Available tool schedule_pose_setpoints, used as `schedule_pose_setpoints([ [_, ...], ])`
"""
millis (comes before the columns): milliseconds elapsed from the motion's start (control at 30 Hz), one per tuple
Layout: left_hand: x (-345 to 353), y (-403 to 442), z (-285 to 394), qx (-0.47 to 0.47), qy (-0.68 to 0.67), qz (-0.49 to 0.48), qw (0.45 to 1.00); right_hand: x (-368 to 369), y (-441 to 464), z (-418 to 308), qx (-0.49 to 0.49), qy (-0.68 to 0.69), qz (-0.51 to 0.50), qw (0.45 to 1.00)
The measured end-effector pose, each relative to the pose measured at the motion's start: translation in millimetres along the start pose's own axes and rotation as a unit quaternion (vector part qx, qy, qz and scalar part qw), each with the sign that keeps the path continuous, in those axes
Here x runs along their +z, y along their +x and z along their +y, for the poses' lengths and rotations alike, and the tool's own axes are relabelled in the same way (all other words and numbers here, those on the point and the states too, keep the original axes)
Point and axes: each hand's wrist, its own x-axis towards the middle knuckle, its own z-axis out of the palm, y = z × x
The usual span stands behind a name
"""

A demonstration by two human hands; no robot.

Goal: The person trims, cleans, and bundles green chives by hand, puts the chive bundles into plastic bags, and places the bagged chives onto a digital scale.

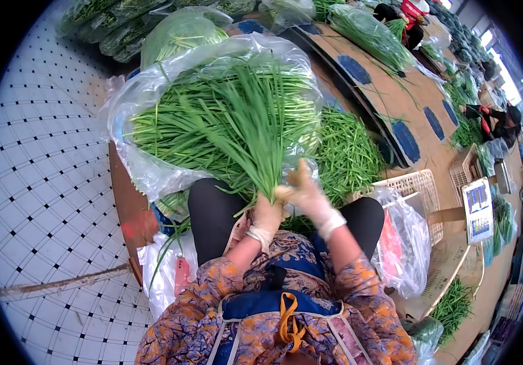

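Note:
My left hand [266,216], in a pale glove, is closed around the lower ends of a bunch of garlic chives [260,131]. The green leaves fan up and away from me, slightly blurred. Close beside it, my right hand [308,196], also gloved, has its fingers apart near the base of the bunch; whether it touches the stems I cannot tell. Behind the bunch, a large open clear plastic bag [129,143] is full of more chives [170,125]. Loose chives [346,149] lie heaped to the right of the bag.
Plastic crates [422,185] and a scale with a display [478,210] stand at right. A crumpled plastic bag [402,243] lies by my right knee. Filled bags [182,33] are piled at the back. Two other people [410,21] sit farther off at upper right. Tiled floor [55,182] spreads at left.

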Motion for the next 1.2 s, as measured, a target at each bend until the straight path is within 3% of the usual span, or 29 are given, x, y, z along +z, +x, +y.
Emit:
schedule_pose_setpoints([
  [33,11.0,-3.5,6.7,0.146,0.15,-0.009,0.978,22.5,1.4,19.7,-0.073,-0.12,0.009,0.99],
  [67,22.2,-7.2,13.9,0.287,0.29,0.027,0.912,39.7,3.4,18.0,-0.093,-0.126,0.053,0.986],
  [100,26.3,-18.0,26.1,0.235,0.273,0.04,0.932,49.9,5.5,16.0,-0.113,-0.131,0.097,0.98],
  [133,30.7,-29.1,38.9,0.182,0.254,0.054,0.948,47.2,5.4,5.9,-0.054,0.047,0.045,0.996],
  [167,29.4,-33.2,45.4,0.193,0.301,0.08,0.93,44.1,5.8,-1.0,-0.056,0.052,0.047,0.996],
  [200,29.4,-39.8,51.9,0.196,0.305,0.079,0.929,39.4,6.9,-6.3,-0.065,0.143,0.021,0.987],
  [267,30.2,-53.5,60.1,0.24,0.045,-0.022,0.969,31.7,6.1,-10.0,-0.062,0.288,-0.015,0.956],
  [300,27.6,-53.5,66.7,0.24,0.046,-0.023,0.969,22.3,5.9,-14.4,-0.062,0.288,-0.014,0.955],
  [333,22.4,-52.1,74.6,0.089,-0.067,-0.07,0.991,9.8,5.8,-20.6,0.054,0.299,-0.077,0.95],
  [367,17.4,-51.5,79.1,-0.067,-0.179,-0.112,0.975,3.5,4.2,-23.0,0.171,0.304,-0.139,0.927],
  [400,2.8,-37.3,61.7,-0.12,-0.191,-0.108,0.968,6.4,4.7,-15.6,0.244,0.319,-0.116,0.908],
  [500,-11.6,-27.0,41.4,-0.177,-0.26,-0.1,0.944,12.7,7.2,36.0,0.256,0.311,-0.144,0.904],
  [533,-14.5,-28.6,39.5,-0.177,-0.245,-0.101,0.948,17.3,4.5,45.0,0.215,0.269,-0.105,0.933],
  [700,-15.8,-30.9,40.6,-0.164,-0.307,-0.184,0.919,8.4,-9.2,56.8,0.199,0.367,-0.082,0.905],
  [800,-15.9,-32.0,38.6,-0.17,-0.328,-0.183,0.911,6.4,-9.5,62.6,0.204,0.321,-0.09,0.921],
  [867,-19.5,-32.5,34.9,-0.212,-0.346,-0.122,0.906,7.2,-9.1,59.4,0.204,0.265,-0.073,0.94],
  [967,-23.5,-29.5,30.8,-0.207,-0.353,-0.13,0.903,1.3,-4.8,54.7,0.166,0.272,-0.033,0.947],
  [1033,-21.9,-30.2,32.5,-0.207,-0.356,-0.134,0.901,-1.7,-1.7,42.1,0.192,0.3,0.006,0.934],
  [1100,-18.7,-33.3,33.8,-0.193,-0.332,-0.101,0.918,-1.1,2.7,41.9,0.18,0.213,-0.01,0.96],
  [1167,-23.1,-28.4,24.0,-0.181,-0.319,-0.107,0.924,3.2,0.7,38.1,0.166,0.255,-0.011,0.952],
  [1200,-23.6,-26.1,22.6,-0.166,-0.308,-0.11,0.93,4.0,-3.6,27.3,0.142,0.175,-0.001,0.974],
])
